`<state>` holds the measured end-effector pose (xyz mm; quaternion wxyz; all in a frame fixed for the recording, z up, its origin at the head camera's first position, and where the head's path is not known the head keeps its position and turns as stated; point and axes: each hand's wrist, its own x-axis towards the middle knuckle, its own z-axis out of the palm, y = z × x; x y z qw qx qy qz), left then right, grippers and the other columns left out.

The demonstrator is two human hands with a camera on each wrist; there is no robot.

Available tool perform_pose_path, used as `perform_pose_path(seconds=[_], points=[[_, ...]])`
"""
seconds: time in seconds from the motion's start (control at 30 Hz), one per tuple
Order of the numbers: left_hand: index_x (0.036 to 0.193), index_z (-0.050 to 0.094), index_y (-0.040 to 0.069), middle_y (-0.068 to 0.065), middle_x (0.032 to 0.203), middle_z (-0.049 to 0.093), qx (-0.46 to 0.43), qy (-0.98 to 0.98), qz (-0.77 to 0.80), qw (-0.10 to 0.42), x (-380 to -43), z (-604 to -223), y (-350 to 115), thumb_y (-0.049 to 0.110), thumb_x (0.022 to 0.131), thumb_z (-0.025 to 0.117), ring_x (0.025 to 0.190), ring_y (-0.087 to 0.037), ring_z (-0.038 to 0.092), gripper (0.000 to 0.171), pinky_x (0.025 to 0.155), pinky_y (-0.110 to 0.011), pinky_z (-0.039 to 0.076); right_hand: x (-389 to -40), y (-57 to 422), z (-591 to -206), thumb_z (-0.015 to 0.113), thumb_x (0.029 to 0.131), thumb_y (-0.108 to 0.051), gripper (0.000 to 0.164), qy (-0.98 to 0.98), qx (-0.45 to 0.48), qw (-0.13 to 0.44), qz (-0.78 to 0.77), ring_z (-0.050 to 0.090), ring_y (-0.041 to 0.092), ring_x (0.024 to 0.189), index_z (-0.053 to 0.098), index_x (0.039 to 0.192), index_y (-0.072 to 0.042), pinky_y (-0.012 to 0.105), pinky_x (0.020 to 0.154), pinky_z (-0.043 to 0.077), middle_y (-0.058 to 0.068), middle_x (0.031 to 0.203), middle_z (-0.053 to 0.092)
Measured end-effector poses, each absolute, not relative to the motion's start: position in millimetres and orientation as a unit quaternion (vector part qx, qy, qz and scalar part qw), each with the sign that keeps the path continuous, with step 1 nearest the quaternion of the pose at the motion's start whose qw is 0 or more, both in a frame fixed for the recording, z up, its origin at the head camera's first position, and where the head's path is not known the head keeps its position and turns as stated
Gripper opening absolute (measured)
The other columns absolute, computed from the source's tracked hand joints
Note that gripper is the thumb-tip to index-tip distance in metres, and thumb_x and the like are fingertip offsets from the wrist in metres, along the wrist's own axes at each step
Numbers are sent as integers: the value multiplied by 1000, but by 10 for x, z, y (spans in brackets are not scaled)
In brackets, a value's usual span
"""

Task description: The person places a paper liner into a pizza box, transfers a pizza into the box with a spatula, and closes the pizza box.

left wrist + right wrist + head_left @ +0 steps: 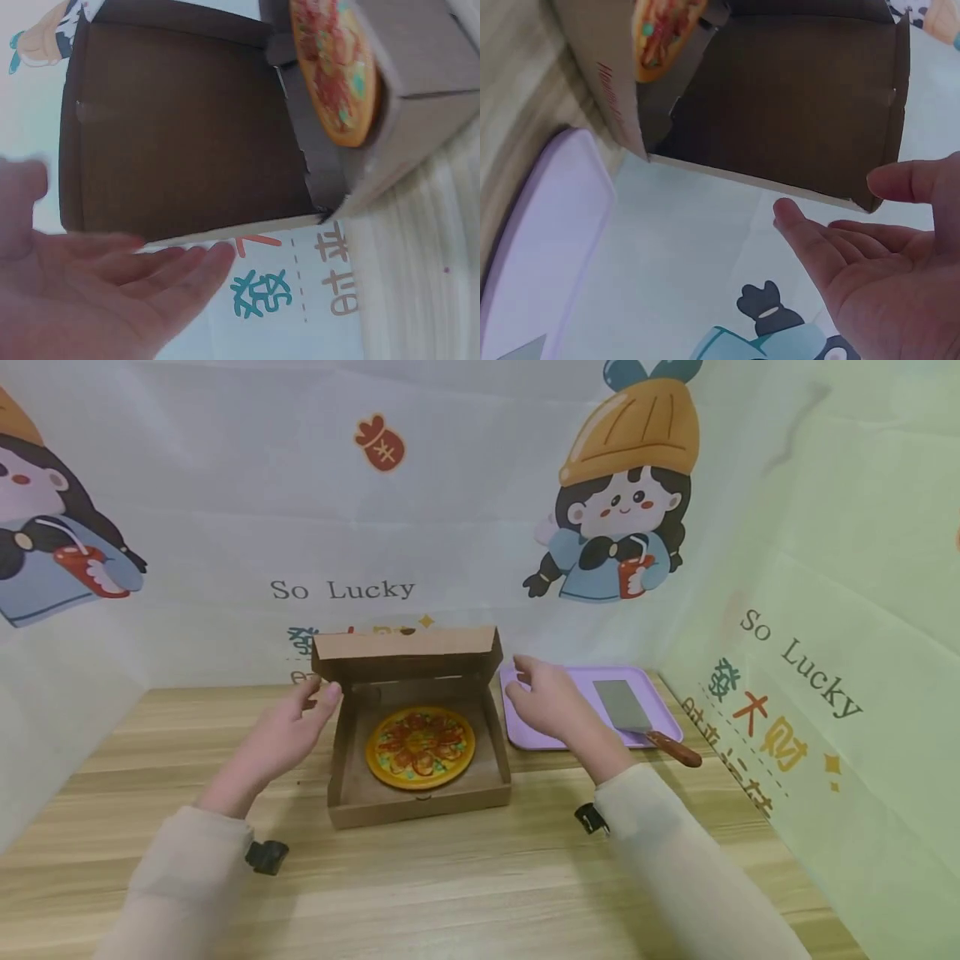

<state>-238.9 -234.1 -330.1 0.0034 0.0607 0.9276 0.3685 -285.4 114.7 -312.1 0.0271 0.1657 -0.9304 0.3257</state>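
A cardboard pizza box (420, 815) stands on the table with its lid (405, 646) raised at the back. Inside its base lies a round pizza (420, 748) with red and green topping. My left hand (283, 732) is at the lid's left side, fingers loosely extended. On the opposite side, my right hand (551, 700) is by the lid's right edge, thumb and fingers apart. Both wrist views show the lid's brown inside beside the left fingers (176, 281) and the right fingers (810, 244). Neither hand grips anything; whether the left fingertips touch the lid is unclear.
Right of the box, a purple tray (536, 739) lies on the wooden table (450, 893). A flat-bladed spatula with a brown handle (675, 749) rests across it, the handle overhanging the front rim. Printed cloth walls (465, 527) rise behind and at the sides.
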Motion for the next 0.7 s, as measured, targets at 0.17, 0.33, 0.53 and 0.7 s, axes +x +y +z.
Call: perform_pose_path(seconds=[0.17, 0.33, 0.53, 0.7], points=[[166, 18, -6, -38, 166, 32, 25, 904, 424, -52, -2448, -3187, -2319, 59, 113, 14, 156, -57, 29, 84, 126, -71, 27, -2981, 1076, -3038, 42, 108, -21, 63, -916, 152, 15, 372, 46, 36, 155, 31, 165, 1, 49, 128, 39, 22, 167, 43], [165, 20, -5, -38, 164, 36, 2, 886, 455, -90, -2486, -3121, -2278, 62, 111, 14, 151, -58, 37, 87, 125, -71, 30, -3038, 994, -3020, 40, 108, -18, 54, -903, 161, 18, 397, 59, 31, 135, 45, 161, -6, 45, 116, 49, 18, 155, 59], [169, 21, 2, -35, 161, 42, 17, 880, 463, -102, -2480, -3064, -2258, 61, 112, 17, 136, -54, 54, 82, 117, -69, 41, -3049, 957, -2999, 39, 108, -16, 56, -904, 157, 15, 398, 56, 29, 131, 41, 163, -3, 45, 115, 48, 18, 158, 56], [147, 46, -2, -34, 138, 56, 22, 888, 447, -109, -2449, -3030, -2266, 63, 111, 16, 125, -49, 58, 80, 103, -62, 49, -3029, 957, -2981, 39, 108, -16, 56, -905, 160, 7, 394, 57, 32, 129, 40, 163, -2, 46, 114, 49, 19, 159, 56]])
